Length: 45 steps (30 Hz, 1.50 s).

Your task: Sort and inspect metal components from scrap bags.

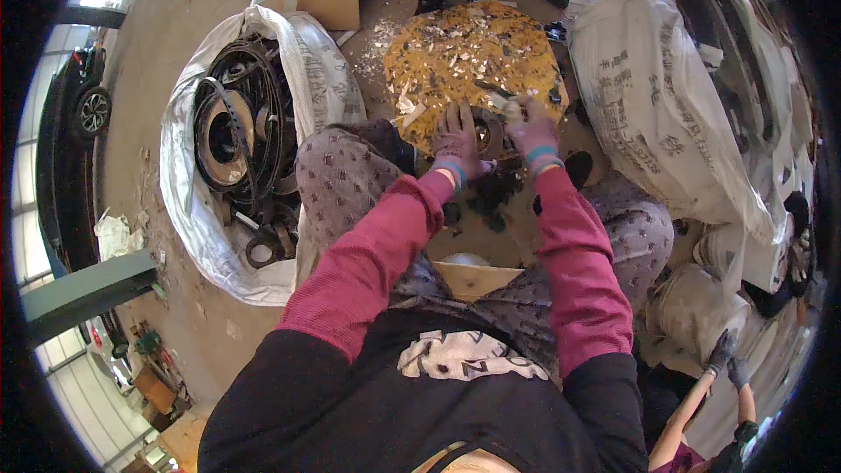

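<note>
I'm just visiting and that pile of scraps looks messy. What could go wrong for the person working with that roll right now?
The right hand seems to work a thin tool close to the left hand, which steadies the round roll; a slip could catch the gloved fingers. Loose chips litter the yellow round board, so the roll may slide. The open sack of rings and belts crowds the knee and could snag.

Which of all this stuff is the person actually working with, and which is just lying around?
In use: left hand and right hand, both gloved, on a round ring-shaped part; yellow round board littered with scraps.

Lying about: open sack of rings and belts, white sacks, cardboard.
</note>
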Each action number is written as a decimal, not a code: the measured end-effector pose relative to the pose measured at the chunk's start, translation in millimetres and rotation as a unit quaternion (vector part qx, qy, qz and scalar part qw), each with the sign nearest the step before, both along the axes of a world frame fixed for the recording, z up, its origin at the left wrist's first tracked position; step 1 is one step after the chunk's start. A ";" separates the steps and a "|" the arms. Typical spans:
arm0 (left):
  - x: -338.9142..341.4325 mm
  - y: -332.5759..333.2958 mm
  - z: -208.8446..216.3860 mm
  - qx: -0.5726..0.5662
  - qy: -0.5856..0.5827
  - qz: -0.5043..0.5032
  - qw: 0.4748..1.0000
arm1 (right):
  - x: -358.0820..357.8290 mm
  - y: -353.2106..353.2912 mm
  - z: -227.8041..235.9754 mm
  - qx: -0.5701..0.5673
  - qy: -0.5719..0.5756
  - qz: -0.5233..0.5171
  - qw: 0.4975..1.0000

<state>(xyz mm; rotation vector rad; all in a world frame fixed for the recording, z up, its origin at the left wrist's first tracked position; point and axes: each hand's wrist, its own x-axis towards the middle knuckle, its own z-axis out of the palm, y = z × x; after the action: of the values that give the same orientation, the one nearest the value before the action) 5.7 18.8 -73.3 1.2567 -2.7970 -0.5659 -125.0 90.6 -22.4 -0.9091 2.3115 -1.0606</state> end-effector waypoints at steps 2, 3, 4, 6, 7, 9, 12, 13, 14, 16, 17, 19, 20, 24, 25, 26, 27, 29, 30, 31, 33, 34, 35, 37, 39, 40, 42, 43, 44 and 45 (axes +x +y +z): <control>-7.3 -5.2 15.7 0.010 -0.027 -0.049 0.998 | -30.1 29.9 -47.5 -0.069 -0.071 -0.070 0.993; -4.7 -11.3 26.3 0.017 -0.064 -0.080 0.995 | -29.2 32.9 -40.8 -0.071 -0.070 -0.067 0.993; -5.6 -16.7 40.3 0.015 -0.112 -0.112 0.987 | -24.3 41.3 -22.8 -0.099 -0.222 -0.106 0.964; -3.7 -29.7 42.0 0.014 -0.081 -0.188 0.979 | -18.9 55.9 -22.4 -0.153 -0.429 -0.145 0.878; -6.8 -37.9 40.8 0.012 -0.051 -0.262 0.964 | -13.5 59.1 -29.5 -0.155 -0.425 -0.151 0.879; -5.4 -48.7 33.8 -0.010 -0.068 -0.312 0.948 | 6.2 56.1 -36.8 -0.176 -0.421 -0.143 0.878; -6.3 -46.0 35.3 -0.054 -0.150 -0.333 0.929 | 34.3 62.8 -41.4 -0.134 -0.369 -0.137 0.909; -5.8 -38.7 40.1 -0.034 -0.143 -0.285 0.947 | 42.9 65.6 -41.9 -0.124 -0.363 -0.159 0.910; -6.1 -32.3 44.9 -0.014 -0.137 -0.235 0.962 | 49.9 70.5 -47.1 -0.170 -0.377 -0.148 0.898; -8.0 -23.6 54.1 -0.002 -0.155 -0.193 0.969 | 59.4 67.2 -45.9 -0.182 -0.371 -0.173 0.894; -8.9 -20.1 55.1 0.011 -0.173 -0.151 0.973 | 63.1 65.4 -41.8 -0.195 -0.363 -0.197 0.890; -14.1 -14.2 51.6 0.031 -0.176 -0.123 0.976 | 62.9 64.6 -37.6 -0.159 -0.379 -0.202 0.889; -16.0 -13.1 50.4 0.051 -0.177 -0.096 0.978 | 62.1 63.7 -35.5 -0.125 -0.392 -0.208 0.887; -17.7 -20.1 34.0 0.064 -0.188 -0.099 0.975 | 61.0 58.7 -27.7 -0.076 -0.498 -0.216 0.837; -19.9 -20.4 34.4 0.071 -0.189 -0.104 0.974 | 61.9 56.4 -27.1 -0.095 -0.506 -0.237 0.824; -21.2 -20.7 35.1 0.079 -0.190 -0.109 0.972 | 62.4 54.2 -27.4 -0.114 -0.513 -0.257 0.811; -21.3 -20.8 36.4 0.080 -0.192 -0.108 0.972 | 61.9 51.7 -32.2 -0.112 -0.515 -0.257 0.810; -22.1 -17.5 42.9 0.071 -0.194 -0.098 0.973 | 60.1 48.4 -38.5 -0.115 -0.517 -0.273 0.803; -23.0 -16.2 46.9 0.072 -0.195 -0.097 0.973 | 60.4 48.7 -41.3 -0.114 -0.518 -0.273 0.803; -22.9 -15.6 51.0 0.080 -0.185 -0.089 0.975 | 62.5 46.4 -36.6 -0.132 -0.508 -0.280 0.804; -23.2 -15.1 51.0 0.088 -0.176 -0.079 0.977 | 63.8 44.4 -38.0 -0.148 -0.498 -0.287 0.805; -25.6 -15.4 49.8 0.093 -0.178 -0.080 0.976 | 61.1 43.7 -45.0 -0.136 -0.499 -0.294 0.804; -27.0 -15.6 48.8 0.097 -0.180 -0.081 0.975 | 58.2 43.7 -53.5 -0.124 -0.500 -0.302 0.802; -27.0 -14.4 46.0 0.095 -0.179 -0.079 0.976 | 52.4 46.6 -68.8 -0.091 -0.384 -0.262 0.881; -28.1 -13.1 44.9 0.093 -0.177 -0.079 0.977 | 41.8 53.0 -76.8 -0.056 -0.258 -0.217 0.940; -25.9 -14.9 47.2 0.092 -0.186 -0.078 0.975 | 36.0 51.7 -60.0 0.006 -0.168 -0.159 0.973; -27.2 -14.2 46.0 0.091 -0.191 -0.084 0.974 | 23.0 47.8 -43.3 0.115 -0.117 -0.109 0.980; -24.5 -15.3 38.9 0.084 -0.188 -0.080 0.975 | 23.5 46.6 -32.3 0.114 -0.117 -0.109 0.981; -23.3 -15.9 37.4 0.077 -0.186 -0.077 0.976 | 26.4 44.5 -17.3 0.126 -0.048 -0.092 0.987; -24.8 -17.5 36.3 0.077 -0.187 -0.076 0.976 | 28.6 43.3 -9.8 0.137 0.022 -0.074 0.988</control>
<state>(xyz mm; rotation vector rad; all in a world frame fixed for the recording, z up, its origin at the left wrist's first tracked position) -19.2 1.3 -37.0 1.3022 -3.2396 -0.6204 -96.4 134.0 -32.2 -0.6684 2.5137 -0.7571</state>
